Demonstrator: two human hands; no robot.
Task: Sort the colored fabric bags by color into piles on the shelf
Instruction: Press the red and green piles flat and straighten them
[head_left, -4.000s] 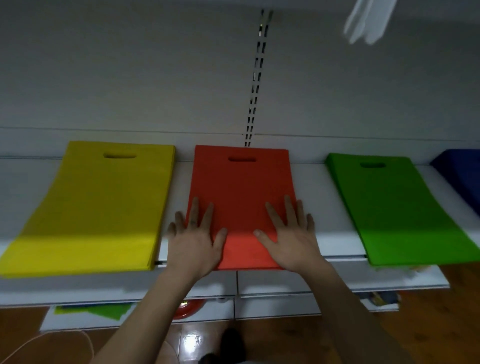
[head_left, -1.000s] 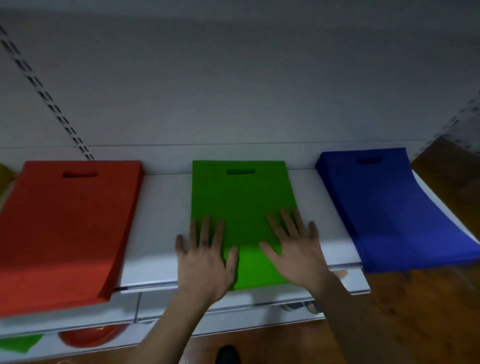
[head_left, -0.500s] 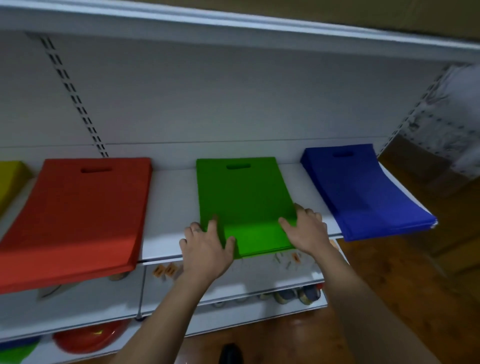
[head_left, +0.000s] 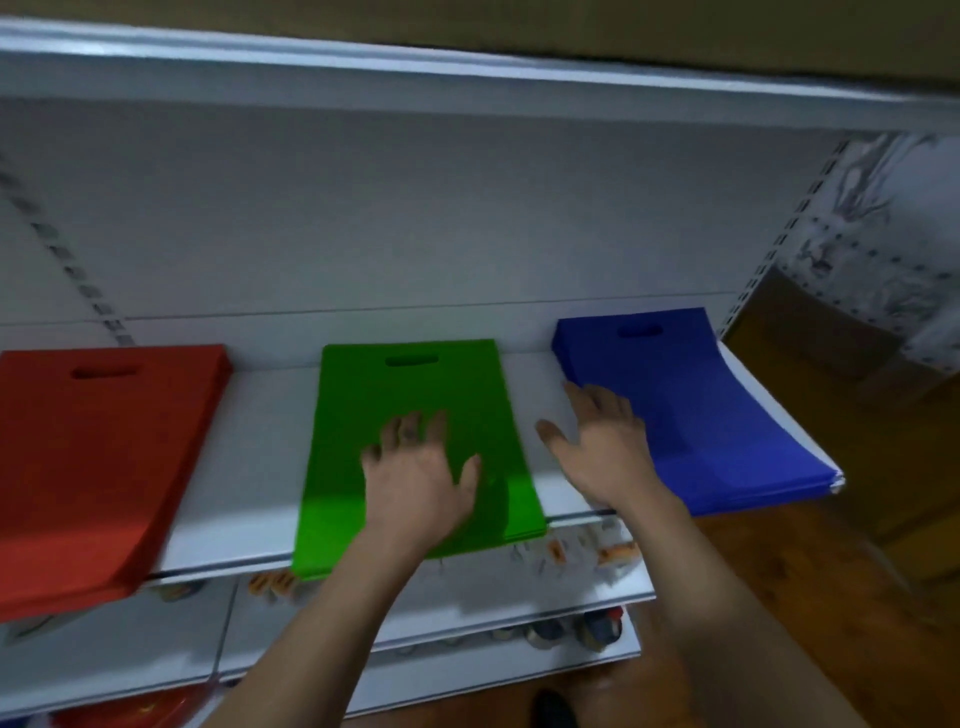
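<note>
Now three piles of bags lie side by side on the white shelf (head_left: 260, 467), each with its handle slot toward the back wall and its front edge hanging over the shelf lip: red pile (head_left: 98, 467) at the left, green pile (head_left: 410, 395) in the middle, blue pile (head_left: 701, 405) at the right. The left hand (head_left: 415, 483) rests flat on the green pile, fingers spread and holding nothing. The right hand (head_left: 602, 441) is spread open over the bare strip of shelf between green and blue, its fingers at the blue pile's left edge; whether they touch it cannot be told. Small blurred items sit on the lower shelf (head_left: 519, 597).
</note>
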